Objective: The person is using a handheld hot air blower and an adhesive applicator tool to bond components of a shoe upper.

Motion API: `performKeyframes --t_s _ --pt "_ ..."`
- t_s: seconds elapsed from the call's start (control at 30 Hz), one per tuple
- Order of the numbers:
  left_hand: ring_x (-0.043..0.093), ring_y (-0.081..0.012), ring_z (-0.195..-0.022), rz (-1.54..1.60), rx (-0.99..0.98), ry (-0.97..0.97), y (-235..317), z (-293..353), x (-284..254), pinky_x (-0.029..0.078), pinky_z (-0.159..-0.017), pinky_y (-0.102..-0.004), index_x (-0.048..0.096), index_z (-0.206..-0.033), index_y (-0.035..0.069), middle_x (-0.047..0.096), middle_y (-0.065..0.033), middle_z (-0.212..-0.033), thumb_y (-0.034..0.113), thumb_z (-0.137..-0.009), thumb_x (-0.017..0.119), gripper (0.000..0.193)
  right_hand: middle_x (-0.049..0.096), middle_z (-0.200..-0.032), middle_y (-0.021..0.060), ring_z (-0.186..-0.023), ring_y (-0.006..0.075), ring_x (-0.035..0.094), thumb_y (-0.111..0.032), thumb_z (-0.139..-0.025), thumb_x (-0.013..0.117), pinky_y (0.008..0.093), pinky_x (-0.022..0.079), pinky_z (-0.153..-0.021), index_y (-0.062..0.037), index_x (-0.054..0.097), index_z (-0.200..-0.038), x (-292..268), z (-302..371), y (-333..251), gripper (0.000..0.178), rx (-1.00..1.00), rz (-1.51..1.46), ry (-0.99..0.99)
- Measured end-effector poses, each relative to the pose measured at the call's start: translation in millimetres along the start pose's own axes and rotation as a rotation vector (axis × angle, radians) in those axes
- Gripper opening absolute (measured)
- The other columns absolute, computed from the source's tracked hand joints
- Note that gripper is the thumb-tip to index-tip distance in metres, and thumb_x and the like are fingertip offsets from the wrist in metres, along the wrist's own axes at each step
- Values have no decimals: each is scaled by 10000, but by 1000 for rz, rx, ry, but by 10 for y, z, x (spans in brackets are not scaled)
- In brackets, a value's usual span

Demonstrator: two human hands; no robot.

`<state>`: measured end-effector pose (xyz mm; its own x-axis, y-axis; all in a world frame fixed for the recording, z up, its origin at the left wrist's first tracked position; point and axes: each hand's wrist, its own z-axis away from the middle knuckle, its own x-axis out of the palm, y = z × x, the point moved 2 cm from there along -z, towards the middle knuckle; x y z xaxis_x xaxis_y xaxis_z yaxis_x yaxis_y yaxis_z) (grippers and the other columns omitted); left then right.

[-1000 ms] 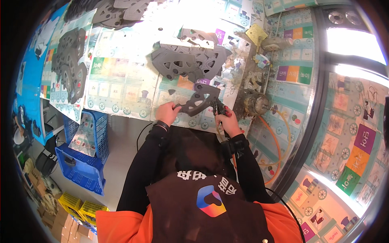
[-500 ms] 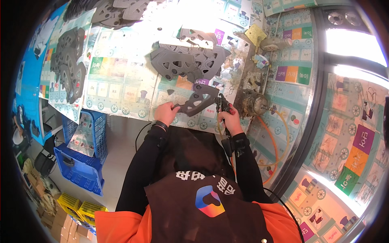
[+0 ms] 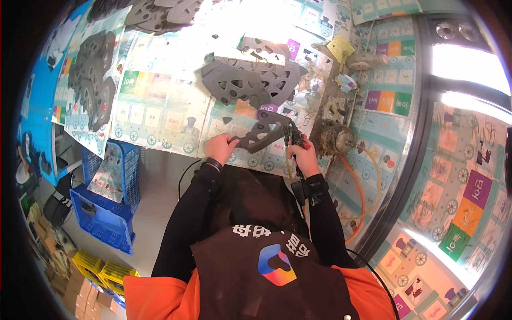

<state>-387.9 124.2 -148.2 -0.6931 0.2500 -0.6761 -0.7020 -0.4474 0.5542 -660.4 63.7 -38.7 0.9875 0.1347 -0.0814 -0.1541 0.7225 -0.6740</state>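
Observation:
Near the table's front edge, my left hand pinches the left end of a dark grey moulded piece with cut-out holes, shaped like a clog upper. Closed round a dark, stained hand tool, my right hand is at the other end of that piece. The tool looks like a spray gun, with red showing near my fingers. Its tip meets or overlaps the piece's right end; I cannot tell whether they touch. Just beyond lies a heap of similar grey pieces.
More grey pieces lie at the table's left and far side. Right of my right hand stands a grimy round metal fitting, with an orange hose curving below it. Blue crates and yellow crates stand at the lower left.
The whole view has shifted slightly. Both hands keep their hold, and the grey piece and the tool stay in nearly the same place.

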Motion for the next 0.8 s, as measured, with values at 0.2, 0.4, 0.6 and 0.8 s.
performKeyframes --t_s 0.2,0.4,0.6,0.8 --pt "647 -365 -738 10 1 -3 -1 -3 2 485 -644 -474 663 -755 88 658 -137 -713 428 -835 747 359 570 -661 8 -510 79 479 -27 -786 597 246 300 -421 -50 597 -932 86 -12 -9 148 -15 17 -30" --pt "629 -347 -653 8 36 55 -6 6 11 472 -581 -444 645 -728 71 639 -125 -669 409 -828 773 375 568 -656 3 -512 76 477 -35 -786 593 244 300 -426 -51 591 -913 140 -10 -36 128 -3 28 -59" --pt "627 -348 -650 21 42 53 -24 -1 28 470 -581 -447 646 -726 71 635 -127 -663 408 -825 774 374 570 -654 6 -494 80 459 -32 -780 584 246 291 -424 -53 591 -902 162 27 -52 124 3 55 -81" --pt "623 -354 -649 16 47 55 -22 -2 25 466 -580 -454 640 -721 70 629 -131 -658 407 -825 773 377 565 -644 9 -489 83 452 -23 -769 578 249 295 -431 -48 591 -901 119 52 24 135 6 56 -87"
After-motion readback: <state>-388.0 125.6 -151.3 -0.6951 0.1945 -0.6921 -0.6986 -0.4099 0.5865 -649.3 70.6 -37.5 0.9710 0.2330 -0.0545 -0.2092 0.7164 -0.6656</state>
